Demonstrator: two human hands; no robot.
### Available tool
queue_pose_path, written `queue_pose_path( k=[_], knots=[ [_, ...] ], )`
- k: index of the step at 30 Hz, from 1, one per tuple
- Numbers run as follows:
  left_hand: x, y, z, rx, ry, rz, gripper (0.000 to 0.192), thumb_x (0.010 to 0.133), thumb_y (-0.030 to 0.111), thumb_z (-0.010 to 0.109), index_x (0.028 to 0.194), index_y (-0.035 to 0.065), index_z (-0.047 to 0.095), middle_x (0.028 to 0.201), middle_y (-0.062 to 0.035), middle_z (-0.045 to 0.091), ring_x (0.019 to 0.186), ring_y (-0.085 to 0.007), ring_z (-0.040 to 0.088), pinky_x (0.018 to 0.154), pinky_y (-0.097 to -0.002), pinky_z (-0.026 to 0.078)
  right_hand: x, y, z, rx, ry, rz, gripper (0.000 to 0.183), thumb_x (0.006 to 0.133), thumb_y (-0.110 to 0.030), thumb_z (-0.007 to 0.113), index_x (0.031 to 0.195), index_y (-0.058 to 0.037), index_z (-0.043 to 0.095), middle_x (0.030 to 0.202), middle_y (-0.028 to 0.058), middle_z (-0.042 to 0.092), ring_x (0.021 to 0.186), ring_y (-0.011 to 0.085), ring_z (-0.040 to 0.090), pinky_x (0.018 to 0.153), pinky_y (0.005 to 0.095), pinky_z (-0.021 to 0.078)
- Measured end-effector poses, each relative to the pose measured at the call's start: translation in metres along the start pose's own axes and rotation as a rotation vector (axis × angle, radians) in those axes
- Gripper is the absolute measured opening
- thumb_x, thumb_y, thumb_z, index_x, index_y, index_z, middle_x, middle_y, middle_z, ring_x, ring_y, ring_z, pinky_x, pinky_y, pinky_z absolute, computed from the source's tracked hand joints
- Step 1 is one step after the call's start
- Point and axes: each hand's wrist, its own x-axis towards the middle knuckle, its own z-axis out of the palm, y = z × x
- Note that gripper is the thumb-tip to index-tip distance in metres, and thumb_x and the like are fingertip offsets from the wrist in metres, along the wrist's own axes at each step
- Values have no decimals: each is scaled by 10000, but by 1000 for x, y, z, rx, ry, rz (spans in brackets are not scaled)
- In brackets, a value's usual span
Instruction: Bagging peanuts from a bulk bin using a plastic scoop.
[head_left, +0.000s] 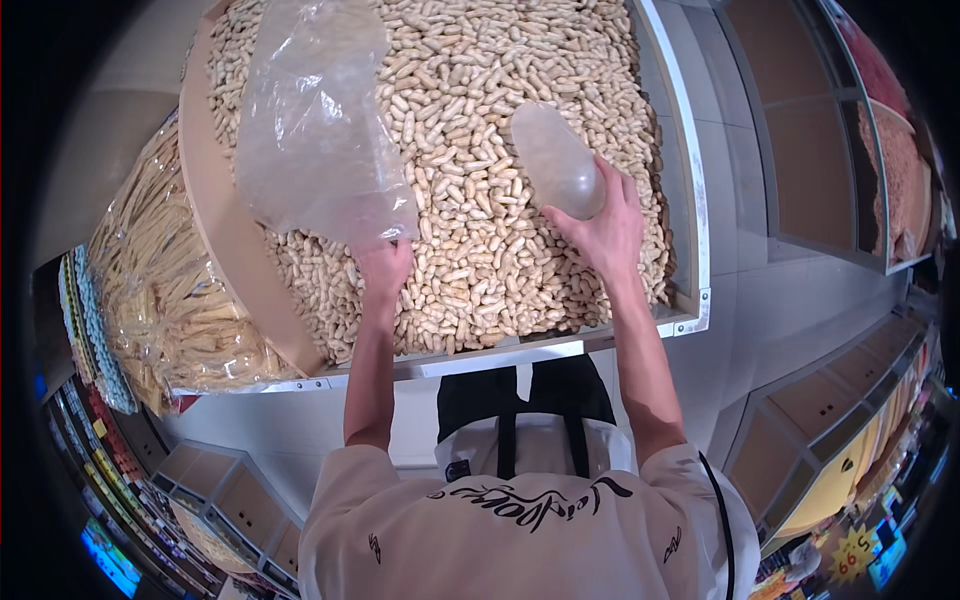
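A large bin full of unshelled peanuts (465, 255) lies before me. My left hand (384, 262) holds the near edge of a clear plastic bag (315, 135), with part of the fingers behind the film. The bag spreads away over the peanuts at the left and looks empty. My right hand (611, 217) grips the near end of a translucent, rounded plastic scoop (555, 157), thumb on its left side and fingers on its right. The scoop rests on or just over the peanuts; its underside is hidden.
A tan divider board (217, 225) bounds the peanuts at left, with clear-wrapped dried goods (187, 322) beyond it. The bin's metal rim (480, 360) runs in front of my body and up the right side. Other display bins (810, 150) stand across the tiled floor.
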Motion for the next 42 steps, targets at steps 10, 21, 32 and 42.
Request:
queue_pose_path(
  k=[10,21,32,42],
  knots=[
    [-9,39,-41,25,127,-121,616,848,199,660,1382,17,412,1269,-241,528,1277,-380,428,1092,-535,238,-24,37,-31,131,3,167,946,631,-404,854,1359,44,448,1306,233,544,1204,347,545,1024,408,435],
    [-9,57,-108,-1710,15,-880,561,1023,450,402,1435,73,345,1228,-198,600,1012,-289,667,826,-355,557,-42,39,-12,143,-98,-49,926,667,-345,857,1363,70,409,1324,262,501,1249,379,479,1075,423,377],
    [-107,-9,-109,-1203,47,-950,291,914,59,595,1200,8,580,1023,-75,676,884,-154,657,764,-276,520,-65,64,0,-39,-24,-210,921,633,-355,892,1311,76,441,1205,291,520,1147,437,489,985,477,410],
    [-112,-39,-166,-37,232,-707,278,879,101,625,1138,5,599,972,-137,663,880,-301,650,789,-391,512,-65,80,-2,-94,-143,-74,417,741,-279,805,982,29,661,971,203,637,911,377,612,821,443,487]
  ],
)
